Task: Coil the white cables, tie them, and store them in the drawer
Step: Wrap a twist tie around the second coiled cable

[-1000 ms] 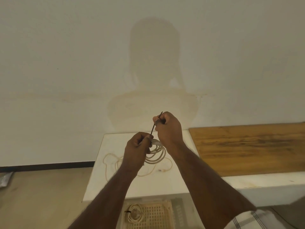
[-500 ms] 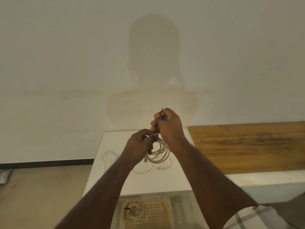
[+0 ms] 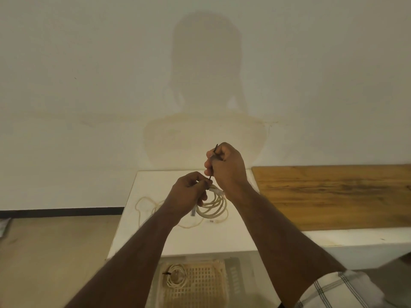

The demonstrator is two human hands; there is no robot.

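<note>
Since a second ago, your right hand [image 3: 224,166] drew closer to left hand [image 3: 189,192]. Head view: left clutches coiled cable [image 3: 213,206] above surface [image 3: 233,238]; right pinches dark tie [image 3: 213,160], long axis running up-and-far from coil. Loose cable [image 3: 144,202] left; drawer [image 3: 231,278] near.

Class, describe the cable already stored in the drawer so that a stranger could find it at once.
Below the front edge of the white table an open drawer holds a cream lattice basket. The stored cable lies in its left corner. Unlike the others, it is coiled and bound by a dark tie.
</note>
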